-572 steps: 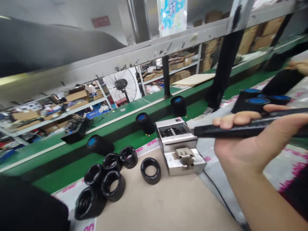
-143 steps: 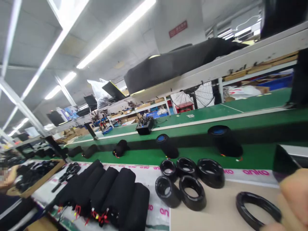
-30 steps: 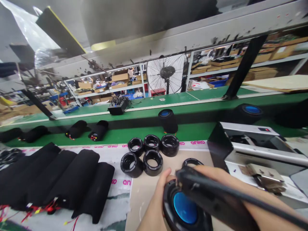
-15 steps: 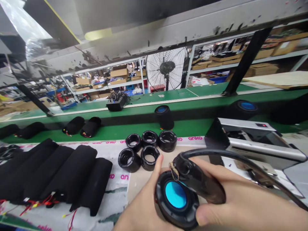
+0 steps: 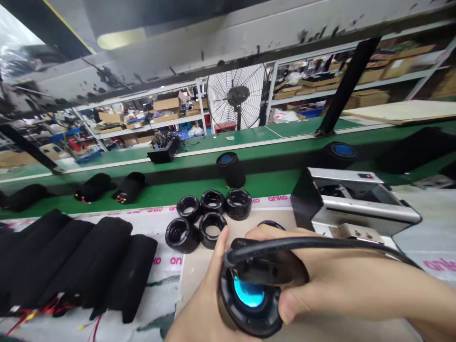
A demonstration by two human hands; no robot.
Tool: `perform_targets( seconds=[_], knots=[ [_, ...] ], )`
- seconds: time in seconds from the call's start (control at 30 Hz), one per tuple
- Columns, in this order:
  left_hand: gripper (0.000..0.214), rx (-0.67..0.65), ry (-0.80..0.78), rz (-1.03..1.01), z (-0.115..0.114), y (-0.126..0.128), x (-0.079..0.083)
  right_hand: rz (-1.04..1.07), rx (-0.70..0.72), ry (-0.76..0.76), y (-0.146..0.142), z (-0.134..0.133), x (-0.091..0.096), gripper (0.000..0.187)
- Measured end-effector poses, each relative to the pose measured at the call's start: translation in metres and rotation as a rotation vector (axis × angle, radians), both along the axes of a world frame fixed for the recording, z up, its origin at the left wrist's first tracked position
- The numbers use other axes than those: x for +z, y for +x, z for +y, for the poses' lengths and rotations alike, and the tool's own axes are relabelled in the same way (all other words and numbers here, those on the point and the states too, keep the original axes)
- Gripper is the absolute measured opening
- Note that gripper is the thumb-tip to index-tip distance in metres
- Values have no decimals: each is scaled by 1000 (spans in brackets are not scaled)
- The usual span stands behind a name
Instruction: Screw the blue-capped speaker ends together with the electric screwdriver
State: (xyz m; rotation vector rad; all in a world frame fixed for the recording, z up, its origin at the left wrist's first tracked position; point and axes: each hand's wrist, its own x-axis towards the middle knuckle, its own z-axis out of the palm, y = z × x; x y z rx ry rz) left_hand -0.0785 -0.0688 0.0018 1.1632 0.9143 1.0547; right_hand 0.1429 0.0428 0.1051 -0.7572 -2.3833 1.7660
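Green conveyor belt: beyond it, a pedestal fan and cardboard-stacked shelving; before it, black rubber rings, a stainless-steel machine and black fabric sleeves.

Blue speaker cone partly hidden behind the right hand

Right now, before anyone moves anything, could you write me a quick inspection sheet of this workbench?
Surface: beige board on a white sheet printed "anko".
Job's things: a black cylinder with a blue centre, probably a speaker, and a black corded tool pressed against it.
Clutter: five black rings in a group, a sixth partly hidden; a row of black fabric-covered cylinders; a stainless machine.
Hands: left hand grips the cylinder from below; right hand holds the tool against it.
Cables: the tool's black cable runs off rightward; red and yellow wires trail from the fabric-covered cylinders.
Surroundings: green conveyor, standing fan, shelves of cardboard boxes.
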Motion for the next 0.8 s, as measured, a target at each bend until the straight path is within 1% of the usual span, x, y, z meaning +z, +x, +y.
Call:
perform_targets(
  seconds=[0.07, 0.13, 0.2, 0.23, 0.27, 0.3, 0.33, 0.37, 0.43, 0.47, 0.53, 0.57, 0.6, 0.63, 0.67, 0.7, 0.77, 0.8],
  knots=[
    [163, -11, -29, 1, -2, -1, -2, -30, -19, 30, 0, -3, 4, 39],
    [165, 32, -2, 38, -4, -2, -12, -55, -36, 58, 0, -6, 5, 51],
    [167, 156, 70, 138, -8, 0, -26, -82, -56, 55, 1, -8, 5, 67],
    [165, 217, 94, 163, -9, 2, -32, -97, -64, 48, 1, -8, 4, 69],
    [162, 272, 106, 136, -10, 6, -37, -105, -74, 36, 1, -8, 2, 66],
    [158, 303, 101, 60, -9, 11, -38, -104, -85, 20, 1, -7, -1, 61],
    [154, 315, 87, -49, -9, 16, -35, -93, -94, 0, 1, -7, -3, 56],
    [149, 305, 64, -167, -7, 23, -30, -79, -95, -23, 1, -6, -6, 56],
    [141, 279, 11, -320, -4, 34, -13, -52, -88, -61, 1, -3, -9, 63],
    [141, 289, -13, -344, -2, 39, -4, -40, -71, -62, 0, -2, -9, 67],
    [152, 326, -61, -331, -1, 45, 10, -12, -32, -33, -2, -1, -6, 68],
    [158, 332, -81, -314, -2, 47, 14, -1, -18, -20, -3, -1, -3, 64],
    [159, 328, -91, -295, -3, 47, 16, -4, -12, -17, -5, -3, -1, 56],
    [154, 320, -86, -271, -4, 47, 16, -23, -13, -17, -6, -5, 0, 47],
    [144, 326, -54, -237, -7, 46, 14, -55, -44, -16, -6, -8, 0, 41],
    [129, 358, -3, -185, -9, 45, 10, -94, -102, -11, -4, -11, -2, 43],
    [88, 457, 104, -19, -15, 40, 1, -136, -296, 44, 9, -17, -12, 64],
    [71, 495, 131, 67, -18, 38, -4, -103, -419, 104, 21, -18, -19, 72]
  ],
)
